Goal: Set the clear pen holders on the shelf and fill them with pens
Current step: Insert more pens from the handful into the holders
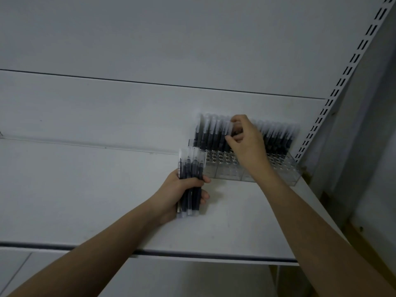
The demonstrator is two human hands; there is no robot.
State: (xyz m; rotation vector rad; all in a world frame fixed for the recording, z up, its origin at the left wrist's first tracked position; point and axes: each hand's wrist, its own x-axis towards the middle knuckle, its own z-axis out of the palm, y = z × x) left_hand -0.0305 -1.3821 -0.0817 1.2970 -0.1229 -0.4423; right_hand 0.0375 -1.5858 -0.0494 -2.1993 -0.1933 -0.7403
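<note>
Filling is under way at the shelf's (85,189) back right corner; the right hand (244,142) is pinching a pen (227,129) into the clear pen holders (285,170); the left hand (182,194) is gripping a spare bundle of pens (191,168); next calls for feeding the empty front holes.

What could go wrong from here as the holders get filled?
The right hand pinches a pen among the packed standing pens; it may knock neighbours over. The left hand grips a loose bundle of pens, which could slip. The clear holders sit unsecured on the shelf and might slide.
</note>
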